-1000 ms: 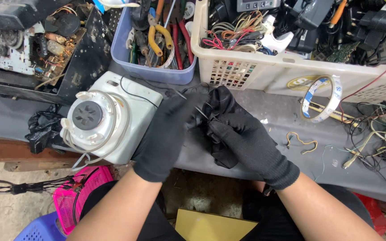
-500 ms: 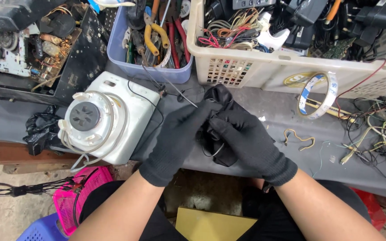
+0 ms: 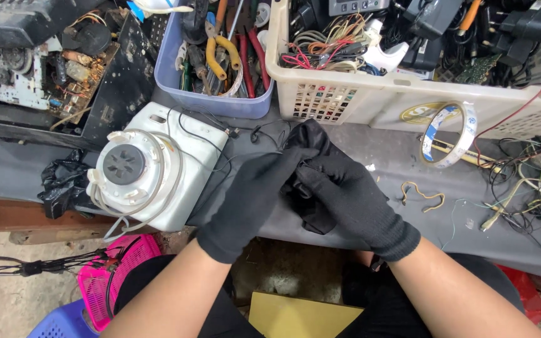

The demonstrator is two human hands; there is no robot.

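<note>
A small black part (image 3: 311, 188), near the bench's middle, was pinched between both gloved hands; its kind could not be told (black on black). The left hand (image 3: 255, 194) was closed narrowly around it from eight o'clock, the right hand (image 3: 352, 200) from four o'clock. Thin black wires (image 3: 220, 134) were trailed toward ten o'clock across a white instant camera (image 3: 158, 172). A hard tug could likely drag the camera off the bench edge. A tape roll (image 3: 449, 134) was left at two o'clock.

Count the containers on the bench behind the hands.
2: a blue tub of hand tools behind the white camera, and a cream slotted basket of cables and parts to its right. Others may sit out of frame.
</note>
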